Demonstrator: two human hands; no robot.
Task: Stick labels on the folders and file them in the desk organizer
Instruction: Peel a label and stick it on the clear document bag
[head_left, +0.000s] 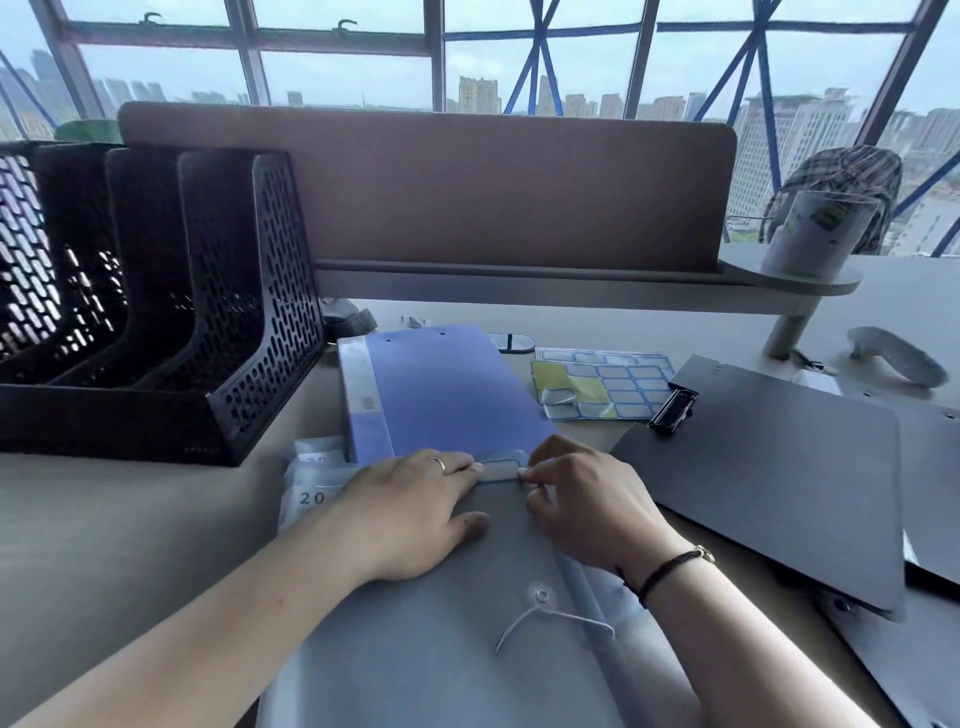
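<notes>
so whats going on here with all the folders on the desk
A person is sticking a label onto the top edge of a grey string-tie envelope folder. The left hand lies flat on the folder with a fingertip on the label's left end, while the right hand pinches its right end. A blue folder lies just behind, a sheet of blue-bordered labels beside it, and a black clipboard to the right. The black mesh desk organizer on the left shows no folders yet.

Two hands (415, 512), three folders (441, 395), one organizer (156, 291), one label sheet (608, 382)
</notes>
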